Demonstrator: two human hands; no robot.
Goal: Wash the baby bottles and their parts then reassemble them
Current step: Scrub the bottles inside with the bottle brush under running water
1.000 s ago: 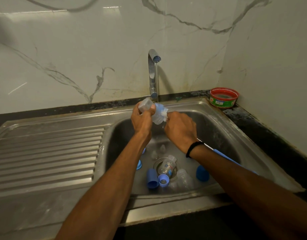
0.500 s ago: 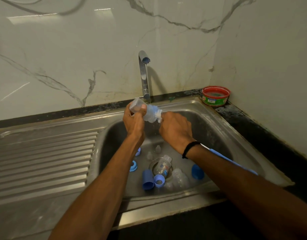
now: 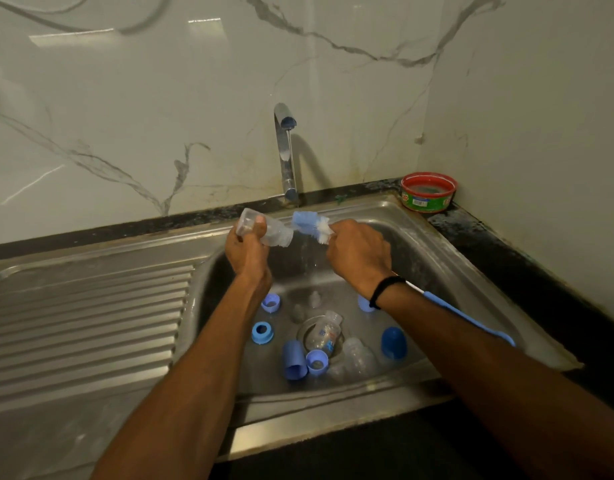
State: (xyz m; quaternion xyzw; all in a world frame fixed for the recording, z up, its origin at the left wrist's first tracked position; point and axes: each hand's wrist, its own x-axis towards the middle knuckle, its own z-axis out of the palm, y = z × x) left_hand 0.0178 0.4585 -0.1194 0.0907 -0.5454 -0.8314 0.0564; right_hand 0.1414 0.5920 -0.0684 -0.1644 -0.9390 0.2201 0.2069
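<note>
My left hand (image 3: 247, 252) grips a clear baby bottle (image 3: 264, 231) held sideways over the sink basin (image 3: 433, 244), mouth pointing right. My right hand (image 3: 359, 252) holds a bottle brush (image 3: 310, 225); its blue and white bristle head is just outside the bottle's mouth, and its blue handle (image 3: 468, 318) runs back along my forearm. On the basin floor lie another clear bottle (image 3: 324, 332) over the drain, a third bottle (image 3: 357, 356), blue caps (image 3: 294, 360) (image 3: 393, 342), blue collar rings (image 3: 262, 332) (image 3: 270, 302) (image 3: 317, 362) and clear teats (image 3: 314, 299).
A chrome tap (image 3: 285, 152) stands behind the basin with a thin stream of water. The ribbed steel drainboard (image 3: 87, 327) lies to the left. A red and green tub (image 3: 428, 192) sits on the black counter at the back right corner. Marble walls close the back and right.
The brush head was inside the bottle earlier; it is now drawn out to the right of the mouth. Both hands have spread slightly apart.
</note>
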